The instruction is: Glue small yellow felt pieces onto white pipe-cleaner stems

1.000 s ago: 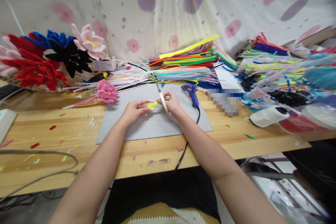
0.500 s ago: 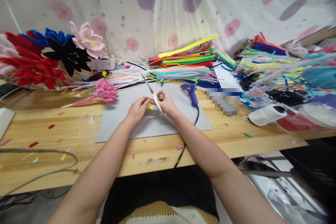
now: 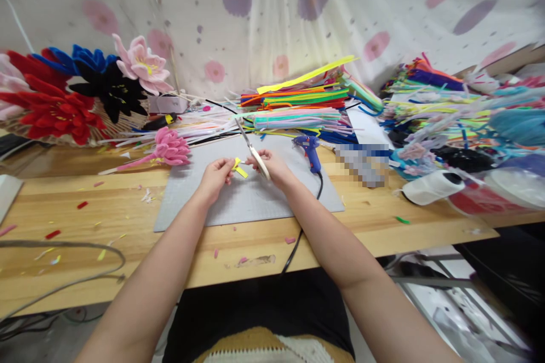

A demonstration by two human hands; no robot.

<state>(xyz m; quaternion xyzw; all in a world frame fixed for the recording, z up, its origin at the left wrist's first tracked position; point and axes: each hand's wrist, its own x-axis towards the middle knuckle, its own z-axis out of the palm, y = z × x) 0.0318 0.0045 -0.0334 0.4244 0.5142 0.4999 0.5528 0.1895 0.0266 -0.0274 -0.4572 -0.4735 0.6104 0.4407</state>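
Above the grey mat (image 3: 238,207), my left hand (image 3: 215,178) pinches a small yellow strip (image 3: 240,171), which looks looped or crossed over itself. To its right, my right hand (image 3: 275,169) is closed around a pair of scissors (image 3: 259,163) with white handles, the blades pointing up and away toward the back of the table. The right fingertips are near the yellow strip; whether they touch it I cannot tell. A blue glue gun (image 3: 310,153) lies on the mat's right side. Left of my hands is a pink fuzzy flower (image 3: 170,147) on a stem.
Bundles of coloured pipe cleaners (image 3: 302,119) lie along the back. Large fuzzy flowers (image 3: 59,110) stand at the left. More pipe cleaners (image 3: 443,102) and a white bottle-like object (image 3: 434,187) are at the right. A black cord (image 3: 293,252) crosses the table's front edge. Scraps (image 3: 53,234) dot the wood.
My hands have drawn slightly apart, and more of the yellow strip shows between them. The scissors have shifted a little to the right, still in my right hand.
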